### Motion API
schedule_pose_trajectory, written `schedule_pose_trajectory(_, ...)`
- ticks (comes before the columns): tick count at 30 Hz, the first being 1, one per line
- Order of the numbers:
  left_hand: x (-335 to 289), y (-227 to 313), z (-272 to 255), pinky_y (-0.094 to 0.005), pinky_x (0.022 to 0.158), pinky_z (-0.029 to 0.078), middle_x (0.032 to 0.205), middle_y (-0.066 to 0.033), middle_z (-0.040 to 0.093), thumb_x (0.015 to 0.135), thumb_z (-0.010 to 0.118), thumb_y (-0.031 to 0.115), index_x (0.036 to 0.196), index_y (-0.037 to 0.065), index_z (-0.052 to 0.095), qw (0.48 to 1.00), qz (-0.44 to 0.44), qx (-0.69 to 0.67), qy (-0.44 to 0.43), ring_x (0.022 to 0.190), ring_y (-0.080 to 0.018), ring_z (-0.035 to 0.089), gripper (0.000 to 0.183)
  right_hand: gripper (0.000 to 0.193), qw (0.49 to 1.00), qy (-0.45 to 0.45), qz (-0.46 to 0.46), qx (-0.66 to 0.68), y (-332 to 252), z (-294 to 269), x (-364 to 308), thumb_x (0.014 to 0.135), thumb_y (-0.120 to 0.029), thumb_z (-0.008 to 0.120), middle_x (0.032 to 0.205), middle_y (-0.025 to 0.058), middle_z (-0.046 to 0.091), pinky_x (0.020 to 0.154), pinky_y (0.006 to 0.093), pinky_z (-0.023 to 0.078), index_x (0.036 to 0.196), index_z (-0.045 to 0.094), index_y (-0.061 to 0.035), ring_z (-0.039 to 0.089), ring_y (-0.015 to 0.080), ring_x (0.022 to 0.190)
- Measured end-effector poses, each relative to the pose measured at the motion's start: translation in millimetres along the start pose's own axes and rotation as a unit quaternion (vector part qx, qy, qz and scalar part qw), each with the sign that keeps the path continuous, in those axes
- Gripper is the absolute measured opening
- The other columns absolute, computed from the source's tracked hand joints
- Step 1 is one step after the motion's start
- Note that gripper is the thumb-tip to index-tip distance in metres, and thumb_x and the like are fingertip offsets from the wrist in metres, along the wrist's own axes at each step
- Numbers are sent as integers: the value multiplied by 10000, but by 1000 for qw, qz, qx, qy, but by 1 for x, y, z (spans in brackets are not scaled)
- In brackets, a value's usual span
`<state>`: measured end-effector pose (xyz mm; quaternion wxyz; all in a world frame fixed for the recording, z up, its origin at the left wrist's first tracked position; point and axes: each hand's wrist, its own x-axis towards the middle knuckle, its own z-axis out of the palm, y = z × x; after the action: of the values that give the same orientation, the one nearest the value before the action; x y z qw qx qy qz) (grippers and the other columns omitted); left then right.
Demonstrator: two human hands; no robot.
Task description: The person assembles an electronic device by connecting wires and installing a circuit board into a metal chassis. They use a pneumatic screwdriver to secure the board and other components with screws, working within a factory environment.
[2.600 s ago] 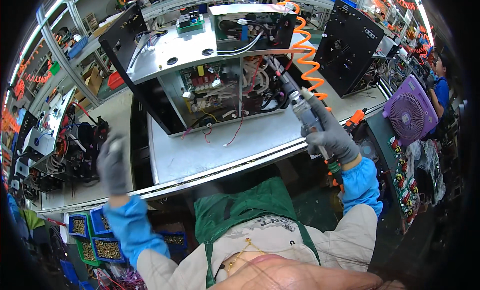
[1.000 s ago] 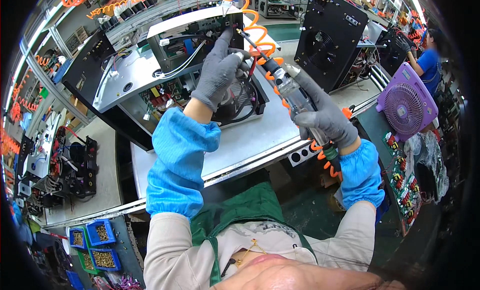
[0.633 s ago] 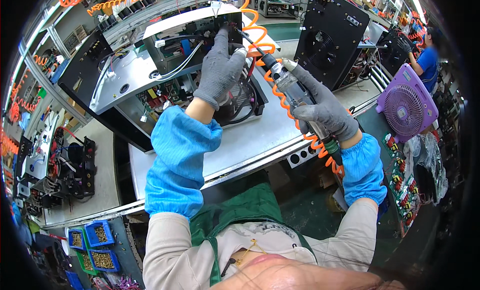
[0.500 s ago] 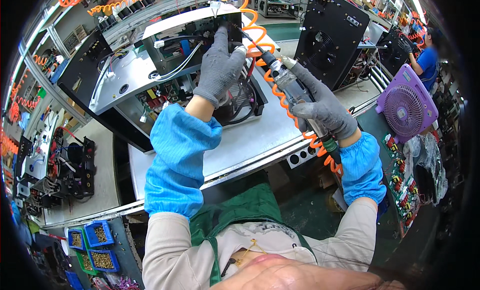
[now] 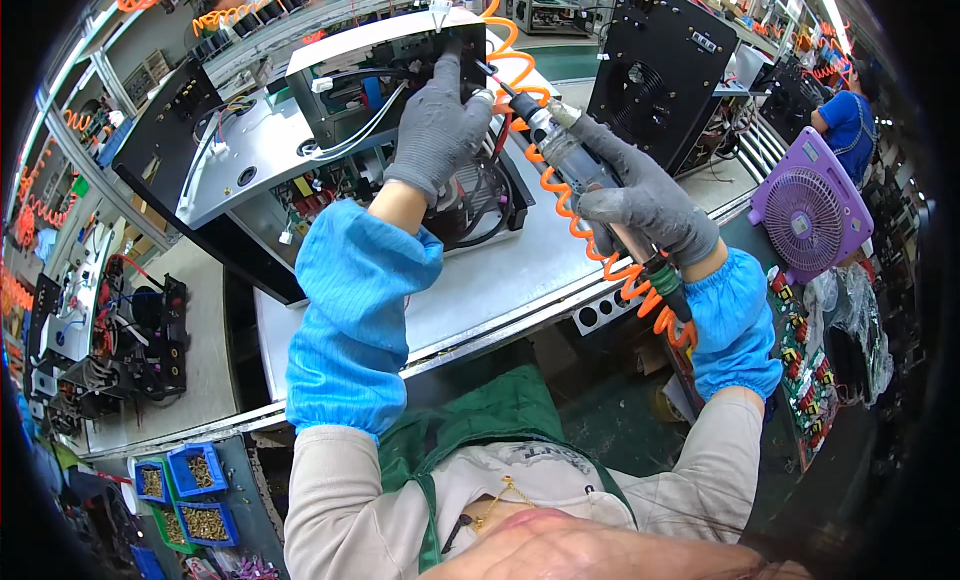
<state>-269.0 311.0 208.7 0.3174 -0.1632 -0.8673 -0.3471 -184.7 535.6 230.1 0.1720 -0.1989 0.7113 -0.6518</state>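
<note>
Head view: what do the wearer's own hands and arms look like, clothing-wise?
Left hand and right hand: grey knit gloves, with paler fingertips in places. Forearms: loose, wrinkled bright-blue sleeve covers, gathered at the wrists. Upper arms: plain beige sleeves. A strip of bare wrist shows between glove and cover.

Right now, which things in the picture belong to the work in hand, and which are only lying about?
Seemingly in use:
power screwdriver, in the right hand
open metal machine, left hand at it

Seemingly lying or standing about:
purple fan
circuit boards
clear plastic
</note>
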Motion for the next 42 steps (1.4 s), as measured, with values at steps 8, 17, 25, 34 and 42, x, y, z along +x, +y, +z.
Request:
schedule_pose_trajectory(8,-1,3,7,-431,706,516,855,-219,645,823,541,220,1282,-8,389,998,-25,47,-23,780,-367,641,535,665,977,16,3,-211,-22,6,6,712,-115,647,886,39,540,533,205,440,1348,452,-111,491,58,575)
schedule_pose_trajectory(17,-15,2,9,-280,608,490,902,-108,645,893,530,227,1093,-7,583,946,-86,-312,0,756,-165,621,312,651,958,43,-28,-283,-27,35,8,743,-285,685,941,106,618,768,302,465,1337,463,-135,572,162,823)
schedule_pose_trajectory(25,-15,-9,19,-243,577,475,920,-84,630,901,551,249,1108,-17,600,946,-50,-320,-7,730,-112,584,340,648,955,87,-50,-279,-19,56,8,743,-232,672,760,5,507,531,229,452,1342,456,-114,517,71,578)
schedule_pose_trajectory(34,-14,2,18,-346,780,477,1016,-224,634,907,531,258,1169,-33,557,937,-81,-337,-40,896,-290,630,392,651,939,76,-83,-324,-18,40,9,715,-196,678,916,44,568,670,231,456,1325,476,-91,525,76,736)
schedule_pose_trajectory(42,-23,10,5,-221,568,436,899,-46,626,893,563,232,1190,1,568,912,-73,-395,-82,699,-80,545,376,647,866,52,-65,-494,-37,23,9,715,-275,689,972,155,631,779,318,481,1312,480,-138,610,184,837)
